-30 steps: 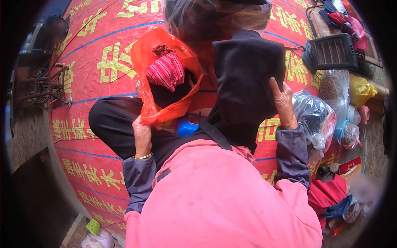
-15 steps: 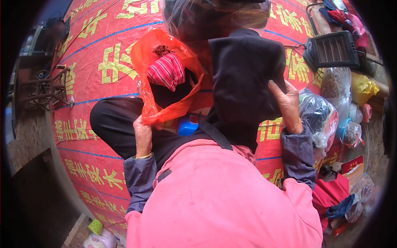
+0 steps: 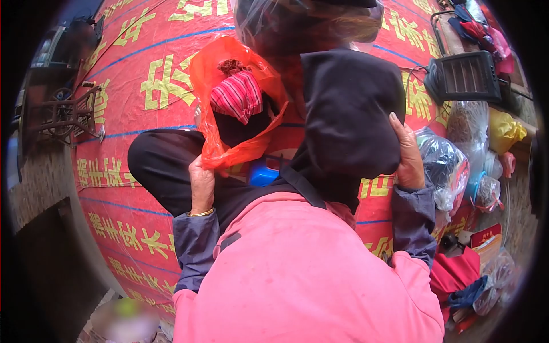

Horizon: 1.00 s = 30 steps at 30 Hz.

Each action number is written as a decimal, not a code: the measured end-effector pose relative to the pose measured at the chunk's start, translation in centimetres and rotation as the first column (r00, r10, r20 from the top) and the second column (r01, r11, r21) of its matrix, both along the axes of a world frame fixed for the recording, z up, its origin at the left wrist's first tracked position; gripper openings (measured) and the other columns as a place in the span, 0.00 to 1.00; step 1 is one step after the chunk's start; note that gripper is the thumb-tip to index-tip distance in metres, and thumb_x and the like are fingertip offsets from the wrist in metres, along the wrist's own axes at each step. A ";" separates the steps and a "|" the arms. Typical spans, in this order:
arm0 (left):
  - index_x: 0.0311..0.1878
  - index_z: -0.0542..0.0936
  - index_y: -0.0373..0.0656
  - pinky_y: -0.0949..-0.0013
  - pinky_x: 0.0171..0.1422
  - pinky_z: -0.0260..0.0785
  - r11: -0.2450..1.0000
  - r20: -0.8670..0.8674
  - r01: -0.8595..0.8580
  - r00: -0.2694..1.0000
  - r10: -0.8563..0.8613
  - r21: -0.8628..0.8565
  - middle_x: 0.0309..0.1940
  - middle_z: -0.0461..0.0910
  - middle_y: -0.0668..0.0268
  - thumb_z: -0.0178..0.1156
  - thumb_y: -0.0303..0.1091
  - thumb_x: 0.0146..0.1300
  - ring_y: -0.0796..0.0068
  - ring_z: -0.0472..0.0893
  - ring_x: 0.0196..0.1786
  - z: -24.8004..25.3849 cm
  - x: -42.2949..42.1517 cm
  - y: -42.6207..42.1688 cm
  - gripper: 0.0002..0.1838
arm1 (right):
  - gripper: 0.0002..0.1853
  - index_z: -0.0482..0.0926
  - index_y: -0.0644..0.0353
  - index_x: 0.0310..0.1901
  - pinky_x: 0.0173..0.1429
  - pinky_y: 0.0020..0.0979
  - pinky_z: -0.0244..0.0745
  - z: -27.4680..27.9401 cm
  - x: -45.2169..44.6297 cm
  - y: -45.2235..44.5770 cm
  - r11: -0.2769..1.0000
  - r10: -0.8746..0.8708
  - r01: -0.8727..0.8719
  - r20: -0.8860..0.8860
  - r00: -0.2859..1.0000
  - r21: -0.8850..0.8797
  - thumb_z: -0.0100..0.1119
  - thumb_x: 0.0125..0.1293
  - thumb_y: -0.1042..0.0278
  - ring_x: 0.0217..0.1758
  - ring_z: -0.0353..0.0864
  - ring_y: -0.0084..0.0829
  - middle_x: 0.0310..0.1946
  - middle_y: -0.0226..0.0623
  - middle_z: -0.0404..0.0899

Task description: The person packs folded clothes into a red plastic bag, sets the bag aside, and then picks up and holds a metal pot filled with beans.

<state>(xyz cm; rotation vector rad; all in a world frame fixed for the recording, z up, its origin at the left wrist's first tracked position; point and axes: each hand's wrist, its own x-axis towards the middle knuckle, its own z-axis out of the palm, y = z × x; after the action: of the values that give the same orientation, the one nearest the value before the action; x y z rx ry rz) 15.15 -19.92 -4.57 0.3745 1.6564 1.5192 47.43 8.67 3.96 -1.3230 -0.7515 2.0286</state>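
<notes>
Two hands (image 3: 201, 184) (image 3: 410, 157), one red bag (image 3: 216, 140), one likely cloth (image 3: 351, 114)

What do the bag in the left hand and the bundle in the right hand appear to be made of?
The orange-red bag looks like thin, slightly glossy plastic film: it is translucent and crinkled. The black bundle seems to be matte, smooth cloth, judging by its soft folds; the fibre cannot be told.

A pink top is spreading broad across the near side, dark blue-grey sleeves (image 3: 413, 223) are showing left and right, a gold-coloured bangle (image 3: 201, 213) is circling just below the left hand (image 3: 202, 182), and black trousers (image 3: 166, 166) are showing farther out!
</notes>
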 end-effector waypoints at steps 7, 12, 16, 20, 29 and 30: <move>0.50 0.83 0.35 0.77 0.35 0.72 1.000 0.020 0.007 1.000 -0.008 0.012 0.37 0.86 0.65 0.52 0.29 0.76 0.80 0.80 0.30 0.3 0.0 0.1 0.12 | 0.18 0.80 0.64 0.59 0.62 0.34 0.81 -0.3 0.2 0.5 0.941 -0.102 -0.001 -0.286 0.953 -0.339 0.61 0.74 0.62 0.55 0.86 0.32 0.55 0.41 0.85; 0.50 0.83 0.34 0.77 0.36 0.72 1.000 0.026 0.006 1.000 -0.006 0.019 0.37 0.86 0.64 0.52 0.29 0.76 0.80 0.80 0.30 0.3 0.1 0.2 0.12 | 0.17 0.80 0.65 0.59 0.66 0.35 0.79 1.1 -1.7 0.4 0.892 -0.076 -0.220 -0.611 0.788 -0.396 0.56 0.77 0.64 0.59 0.84 0.32 0.57 0.42 0.84; 0.49 0.82 0.35 0.77 0.35 0.72 1.000 0.032 0.005 0.999 -0.006 0.016 0.36 0.85 0.65 0.52 0.29 0.76 0.80 0.80 0.30 0.1 0.0 0.1 0.11 | 0.17 0.80 0.66 0.59 0.65 0.35 0.80 1.3 -3.1 0.6 0.892 -0.101 -0.192 -0.594 0.798 -0.409 0.55 0.77 0.64 0.58 0.85 0.32 0.56 0.42 0.85; 0.49 0.82 0.36 0.77 0.35 0.71 1.000 0.036 0.011 0.999 -0.011 0.021 0.35 0.85 0.66 0.53 0.30 0.76 0.81 0.79 0.30 -0.1 -0.2 0.0 0.11 | 0.16 0.81 0.64 0.56 0.60 0.33 0.82 2.2 -5.4 0.2 0.911 -0.057 -0.180 -0.545 0.836 -0.372 0.58 0.76 0.63 0.53 0.87 0.31 0.52 0.40 0.86; 0.46 0.82 0.37 0.74 0.39 0.73 1.000 0.022 0.009 1.000 -0.009 -0.011 0.32 0.84 0.65 0.53 0.37 0.77 0.79 0.80 0.29 0.0 -0.2 0.2 0.13 | 0.11 0.84 0.60 0.51 0.52 0.27 0.84 2.2 -10.2 -2.2 0.922 -0.041 -0.102 -0.355 0.934 -0.375 0.63 0.73 0.64 0.45 0.88 0.25 0.46 0.34 0.88; 0.46 0.82 0.37 0.74 0.39 0.73 1.000 0.022 0.007 1.000 -0.007 -0.012 0.32 0.84 0.65 0.53 0.37 0.77 0.79 0.80 0.29 0.0 -0.2 0.3 0.13 | 0.11 0.84 0.60 0.51 0.51 0.26 0.83 1.9 -10.6 -2.3 0.924 -0.020 -0.112 -0.339 0.941 -0.366 0.63 0.73 0.65 0.45 0.88 0.24 0.45 0.33 0.88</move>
<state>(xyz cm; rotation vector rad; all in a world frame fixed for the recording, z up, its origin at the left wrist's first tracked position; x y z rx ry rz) 14.99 -19.66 -4.52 0.3562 1.6448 1.5025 36.84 6.34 5.89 -1.1097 -0.2390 2.4436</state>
